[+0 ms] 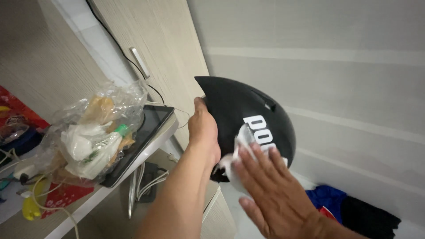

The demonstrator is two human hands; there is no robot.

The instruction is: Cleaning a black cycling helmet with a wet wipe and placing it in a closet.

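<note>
At the far left of the tabletop (pixel 88 206), a yellow object (pixel 30 208) lies among loose cables on a red printed sheet (pixel 62 194), while a crumpled clear plastic bag (pixel 95 132) stuffed with wrappers and a white bottle with a green cap (pixel 104 148) sits toward the tabletop's right edge, resting partly on a dark tablet (pixel 152 126) that overhangs that edge. A black cord (pixel 110 37) runs up the pale wood-grain cabinet (pixel 164 48) behind, and more cables and a dark adapter (pixel 150 175) hang below the tabletop. Just right of the tabletop, held in the air before a grey panelled wall (pixel 336 66), is a glossy black helmet (pixel 239 106) with a pointed tip and white lettering. The left hand (pixel 202 132) is closed around the helmet's near left rim, gripping it. The right hand (pixel 270 186), fingers flat and spread, presses a white cloth (pixel 241 146) against the helmet's lower face. At lower right, blue and black clothing (pixel 354 210) lies heaped on the floor at the foot of the wall.
</note>
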